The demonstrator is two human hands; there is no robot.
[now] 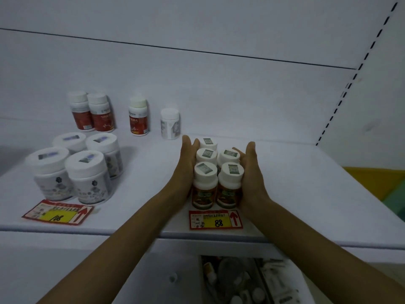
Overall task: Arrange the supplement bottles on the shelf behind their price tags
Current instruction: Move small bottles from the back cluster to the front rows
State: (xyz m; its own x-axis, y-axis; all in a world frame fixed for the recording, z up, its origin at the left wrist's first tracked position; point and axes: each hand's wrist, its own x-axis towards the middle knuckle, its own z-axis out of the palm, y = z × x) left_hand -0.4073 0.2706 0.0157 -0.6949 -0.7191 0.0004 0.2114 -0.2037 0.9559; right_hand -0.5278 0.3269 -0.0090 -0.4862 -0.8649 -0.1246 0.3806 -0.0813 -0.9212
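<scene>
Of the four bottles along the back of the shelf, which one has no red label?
The short white bottle farthest right, with a grey-and-white label; the three red-labelled bottles stand to its left.

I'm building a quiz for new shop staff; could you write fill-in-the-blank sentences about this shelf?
1. The left hand and right hand press flat against a cluster of ___ orange-labelled bottles.
2. That cluster stands behind the price tag marked ___.
3. Behind the 108 tag stand ___ large white jars.
4. At the back stand ___ red-labelled bottles.
Missing words: five; 88; four; three.
</scene>
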